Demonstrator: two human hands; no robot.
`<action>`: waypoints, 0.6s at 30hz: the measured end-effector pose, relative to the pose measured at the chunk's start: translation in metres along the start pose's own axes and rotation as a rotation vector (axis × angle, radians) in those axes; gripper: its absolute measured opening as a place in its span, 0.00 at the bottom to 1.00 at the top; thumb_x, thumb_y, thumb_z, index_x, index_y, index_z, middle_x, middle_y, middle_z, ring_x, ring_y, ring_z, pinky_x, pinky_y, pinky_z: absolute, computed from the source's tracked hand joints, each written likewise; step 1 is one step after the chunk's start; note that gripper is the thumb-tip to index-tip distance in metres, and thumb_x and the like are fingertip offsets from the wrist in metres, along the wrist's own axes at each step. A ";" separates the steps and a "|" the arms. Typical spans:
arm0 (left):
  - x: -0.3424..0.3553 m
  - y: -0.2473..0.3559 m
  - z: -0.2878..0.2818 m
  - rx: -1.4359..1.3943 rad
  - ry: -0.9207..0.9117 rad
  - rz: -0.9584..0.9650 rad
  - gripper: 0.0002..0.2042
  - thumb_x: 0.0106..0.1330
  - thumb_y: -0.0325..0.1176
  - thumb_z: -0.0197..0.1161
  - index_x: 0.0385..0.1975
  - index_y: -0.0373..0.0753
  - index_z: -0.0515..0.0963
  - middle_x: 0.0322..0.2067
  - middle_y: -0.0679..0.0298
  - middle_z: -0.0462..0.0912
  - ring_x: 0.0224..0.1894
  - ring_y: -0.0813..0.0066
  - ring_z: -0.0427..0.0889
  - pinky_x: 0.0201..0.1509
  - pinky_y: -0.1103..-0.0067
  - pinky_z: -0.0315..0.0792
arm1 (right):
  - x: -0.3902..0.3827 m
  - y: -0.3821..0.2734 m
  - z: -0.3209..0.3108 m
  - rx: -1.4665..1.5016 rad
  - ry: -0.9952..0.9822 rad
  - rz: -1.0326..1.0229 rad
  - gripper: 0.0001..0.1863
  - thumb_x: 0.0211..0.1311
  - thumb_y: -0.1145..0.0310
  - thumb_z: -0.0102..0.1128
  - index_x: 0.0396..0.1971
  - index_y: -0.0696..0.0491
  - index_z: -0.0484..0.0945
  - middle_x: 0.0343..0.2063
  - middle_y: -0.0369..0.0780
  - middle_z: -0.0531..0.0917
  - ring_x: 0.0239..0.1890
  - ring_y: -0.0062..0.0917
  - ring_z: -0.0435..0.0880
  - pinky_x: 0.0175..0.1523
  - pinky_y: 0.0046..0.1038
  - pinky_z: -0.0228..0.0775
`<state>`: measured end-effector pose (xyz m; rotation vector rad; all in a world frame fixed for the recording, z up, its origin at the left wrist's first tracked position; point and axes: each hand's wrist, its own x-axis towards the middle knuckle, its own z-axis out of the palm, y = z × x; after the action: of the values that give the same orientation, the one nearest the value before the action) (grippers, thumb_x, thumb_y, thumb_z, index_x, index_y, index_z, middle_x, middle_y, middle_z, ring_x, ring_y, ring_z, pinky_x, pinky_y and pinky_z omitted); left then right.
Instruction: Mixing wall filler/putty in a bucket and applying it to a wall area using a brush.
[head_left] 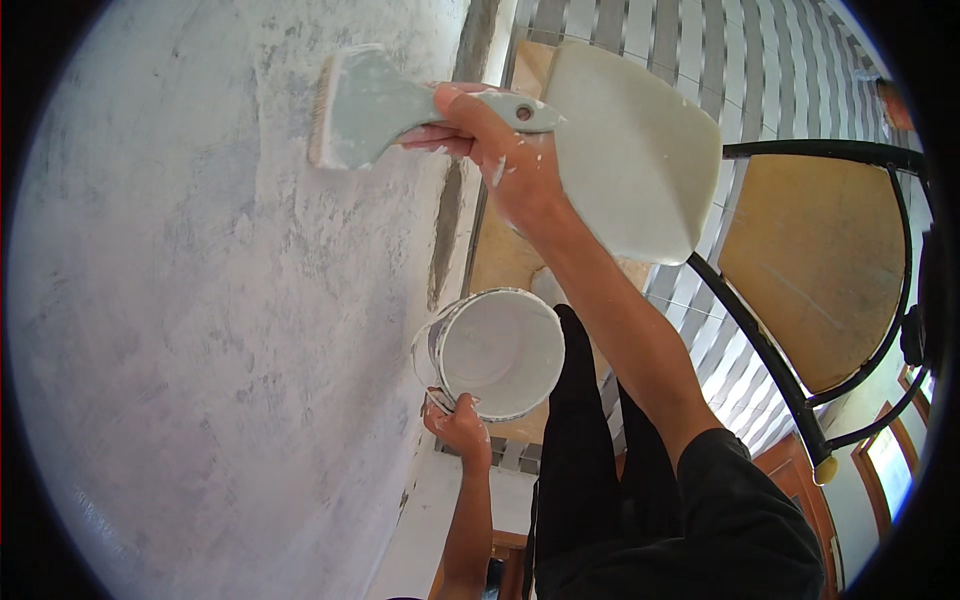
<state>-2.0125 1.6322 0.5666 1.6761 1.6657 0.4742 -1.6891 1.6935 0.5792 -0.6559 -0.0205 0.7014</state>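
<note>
My right hand point(505, 150) is closed around the handle of a wide paintbrush point(375, 105) with a pale grey-green, paint-smeared body. Its bristles point left at the patchy white wall point(220, 260); whether they touch it, I cannot tell. Lower down, my left hand point(460, 425) grips the near rim of a white bucket point(500, 355), with the thumb over the edge and the wire handle beside the fingers. Whitish paint coats the bucket's inside, and pale liquid seems to lie at its bottom. White spots of paint mark both hands.
A chair with a whitish seat point(635, 150), a tan backrest point(815, 260) and a black frame point(760, 345) stands at right. Beneath my black-trousered legs point(580, 430) is a tan surface point(500, 255). Grey-and-white striped floor tiles point(740, 60) spread beyond. Wooden doors point(795, 475) show at lower right.
</note>
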 end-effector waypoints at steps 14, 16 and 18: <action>-0.006 0.004 0.007 0.093 -0.092 0.042 0.06 0.41 0.17 0.55 0.19 0.30 0.65 0.19 0.61 0.70 0.22 0.69 0.66 0.29 0.73 0.65 | -0.010 -0.002 0.027 -0.159 0.062 -0.134 0.09 0.61 0.71 0.63 0.32 0.63 0.82 0.25 0.41 0.84 0.27 0.21 0.84 0.33 0.20 0.77; -0.009 0.005 0.010 0.025 -0.078 -0.045 0.06 0.41 0.17 0.55 0.19 0.30 0.66 0.19 0.60 0.70 0.22 0.69 0.66 0.29 0.73 0.66 | -0.014 -0.012 0.038 -0.116 0.034 -0.143 0.09 0.61 0.71 0.63 0.32 0.63 0.82 0.26 0.41 0.85 0.27 0.21 0.84 0.34 0.20 0.77; -0.013 0.012 0.012 0.016 -0.097 -0.058 0.06 0.41 0.17 0.55 0.19 0.30 0.66 0.20 0.61 0.70 0.22 0.69 0.67 0.30 0.73 0.66 | -0.015 -0.011 0.037 -0.017 -0.064 -0.173 0.10 0.63 0.70 0.62 0.32 0.64 0.81 0.26 0.43 0.85 0.29 0.22 0.85 0.36 0.21 0.78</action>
<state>-1.9970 1.6175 0.5696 1.6308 1.6464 0.3469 -1.7029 1.6983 0.6177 -0.6392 -0.1402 0.5557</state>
